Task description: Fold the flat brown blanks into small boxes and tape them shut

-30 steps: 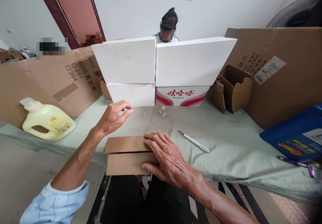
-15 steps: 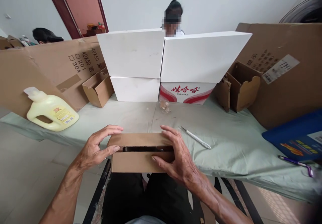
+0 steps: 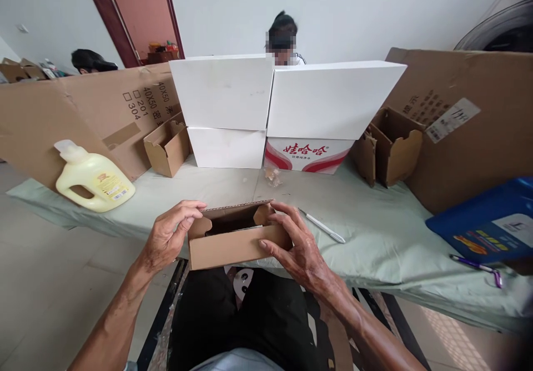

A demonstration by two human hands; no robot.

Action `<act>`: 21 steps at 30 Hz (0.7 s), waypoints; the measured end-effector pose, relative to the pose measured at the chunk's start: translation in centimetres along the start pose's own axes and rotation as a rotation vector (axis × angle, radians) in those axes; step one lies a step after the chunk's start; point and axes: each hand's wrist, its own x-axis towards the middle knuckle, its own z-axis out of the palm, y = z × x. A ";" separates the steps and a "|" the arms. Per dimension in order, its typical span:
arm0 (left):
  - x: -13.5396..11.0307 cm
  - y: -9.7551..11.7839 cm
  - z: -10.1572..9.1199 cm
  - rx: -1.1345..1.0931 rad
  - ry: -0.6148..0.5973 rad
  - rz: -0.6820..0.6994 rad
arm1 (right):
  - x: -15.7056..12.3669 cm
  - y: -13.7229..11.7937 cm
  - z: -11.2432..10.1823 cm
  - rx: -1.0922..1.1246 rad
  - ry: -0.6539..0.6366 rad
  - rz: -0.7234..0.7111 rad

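Note:
A small brown cardboard box [image 3: 233, 249] sits at the table's near edge, its top flaps partly raised. Between the flaps a dark item [image 3: 220, 227] shows, too hidden to name. At the box's left end, my left hand [image 3: 172, 231] has thumb and fingers drawn together on the far flap's corner. My right hand [image 3: 297, 243] grips the right end, fingers over the far corner and thumb on the near flap. A white craft knife or pen-like tool [image 3: 322, 225] lies just right of that hand. Crumpled clear plastic [image 3: 272, 176] rests beyond the box.
White boxes [image 3: 225, 93] are stacked at the back, with open cardboard boxes [image 3: 166, 146] beside them. A yellow jug [image 3: 97, 176] is at left. A blue container [image 3: 483, 221] and a purple pen [image 3: 477, 264] lie at right. Two people sit beyond the cardboard panels [image 3: 470, 138].
The box's top flaps have spread apart, widening the opening, and the far flap now stands up. My left thumb has moved from the opening up to the far flap. The view has shifted slightly.

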 end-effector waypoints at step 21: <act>3.5 -0.5 -1.9 0.123 -0.364 -0.219 | 3.4 -1.1 -3.1 -0.182 -0.202 -0.109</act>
